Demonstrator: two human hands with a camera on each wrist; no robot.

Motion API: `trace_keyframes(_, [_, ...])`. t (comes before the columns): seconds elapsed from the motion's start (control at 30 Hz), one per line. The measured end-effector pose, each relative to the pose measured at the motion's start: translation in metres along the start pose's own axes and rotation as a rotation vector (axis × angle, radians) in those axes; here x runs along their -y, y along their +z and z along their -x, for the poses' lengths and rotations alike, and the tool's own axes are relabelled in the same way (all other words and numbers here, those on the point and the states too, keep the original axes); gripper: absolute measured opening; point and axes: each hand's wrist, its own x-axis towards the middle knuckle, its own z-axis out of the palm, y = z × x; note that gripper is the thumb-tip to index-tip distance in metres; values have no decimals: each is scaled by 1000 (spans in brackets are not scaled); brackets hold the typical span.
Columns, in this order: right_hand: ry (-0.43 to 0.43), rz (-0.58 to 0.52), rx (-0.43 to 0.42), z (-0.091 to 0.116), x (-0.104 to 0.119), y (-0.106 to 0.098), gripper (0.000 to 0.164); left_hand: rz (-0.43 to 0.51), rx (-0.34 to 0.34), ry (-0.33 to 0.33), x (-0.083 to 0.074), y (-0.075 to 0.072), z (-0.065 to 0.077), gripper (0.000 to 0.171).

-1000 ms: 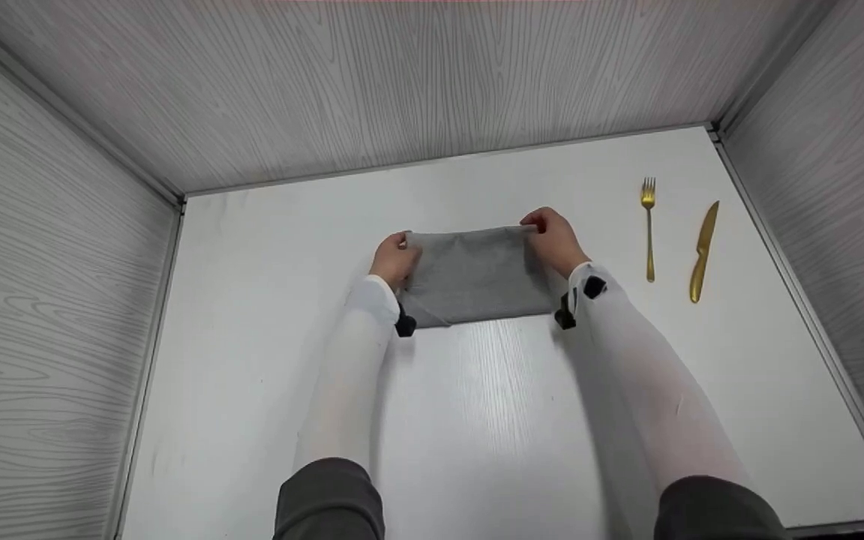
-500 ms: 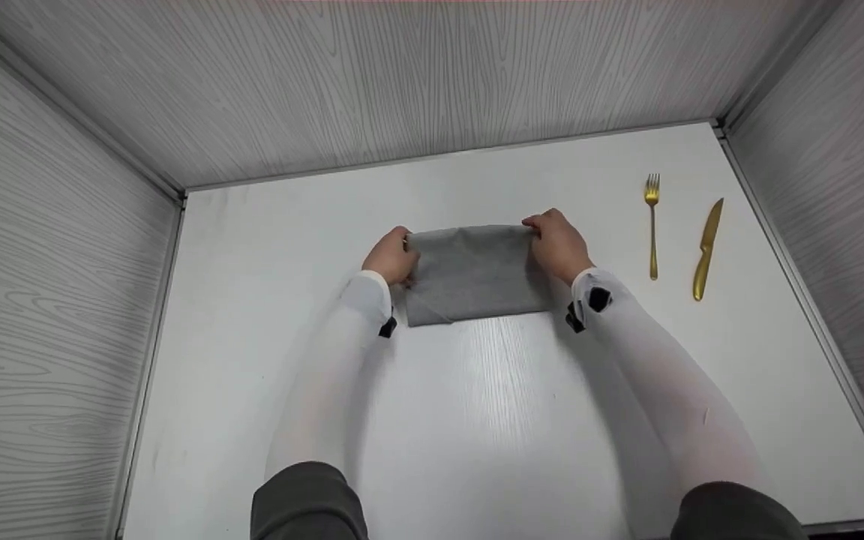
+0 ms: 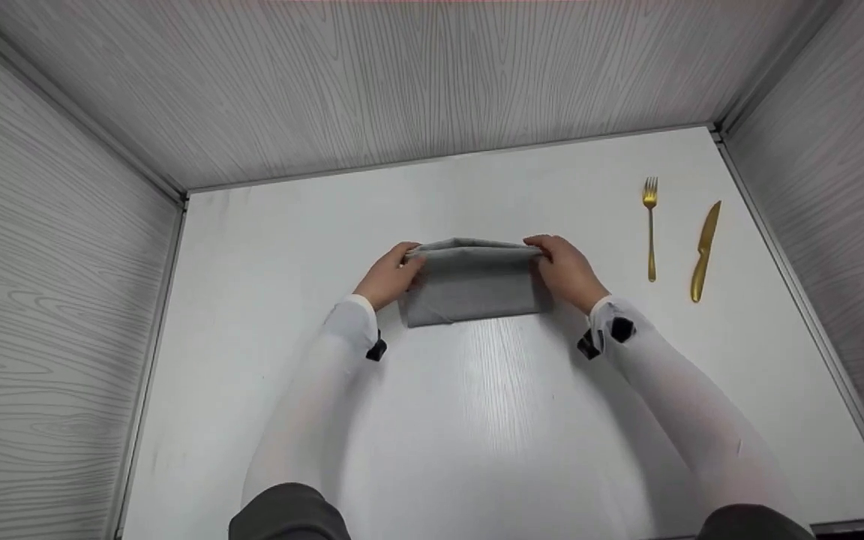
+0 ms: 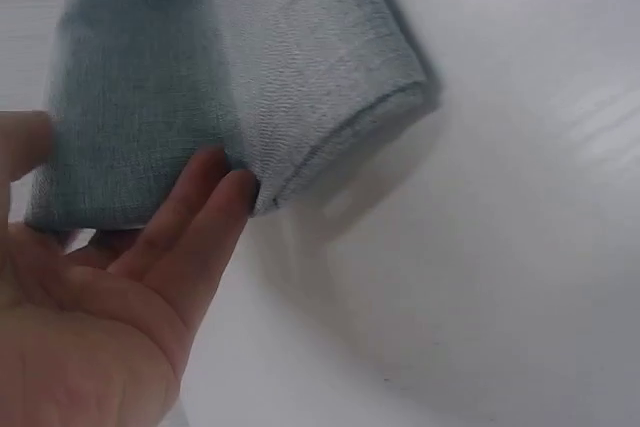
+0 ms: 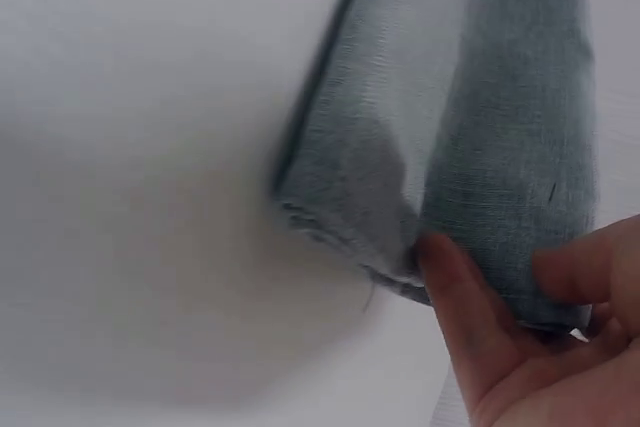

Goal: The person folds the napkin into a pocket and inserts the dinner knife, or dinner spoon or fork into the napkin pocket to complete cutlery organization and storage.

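Note:
A grey cloth napkin (image 3: 477,289), folded into a rectangle, lies in the middle of the white table. Its far edge is lifted and bent over toward the person. My left hand (image 3: 391,277) grips the left end of that raised edge. At the right end, my right hand (image 3: 568,271) pinches the same edge. In the left wrist view, fingers (image 4: 195,212) press at the crease of the cloth, with the thumb at the far left. The right wrist view shows the layered side of the napkin (image 5: 350,177) and the thumb laid over its raised flap.
A gold fork (image 3: 650,225) lies on the table (image 3: 274,315) right of the napkin, tines pointing away. Beside it is a gold knife (image 3: 704,255). Wood-grain panels (image 3: 432,82) wall the table at the back and both sides.
Both hands have come nearer the person, bringing the napkin's far edge back over itself. The napkin now shows a narrower face. Fork and knife have stayed put.

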Motion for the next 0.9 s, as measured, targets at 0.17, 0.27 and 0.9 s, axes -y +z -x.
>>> trace_keyframes(0.17, [-103, 12, -18, 18, -11, 6, 28, -105, -10, 85, 14, 2, 15, 47])
trace_keyframes(0.27, [-172, 33, -23, 25, -19, 11, 23, -190, -16, 146, 20, 6, 22, 38])
trace_keyframes(0.9, [-354, 268, -10, 36, -41, 23, 14, -591, -68, 351, 41, 25, 30, 23])
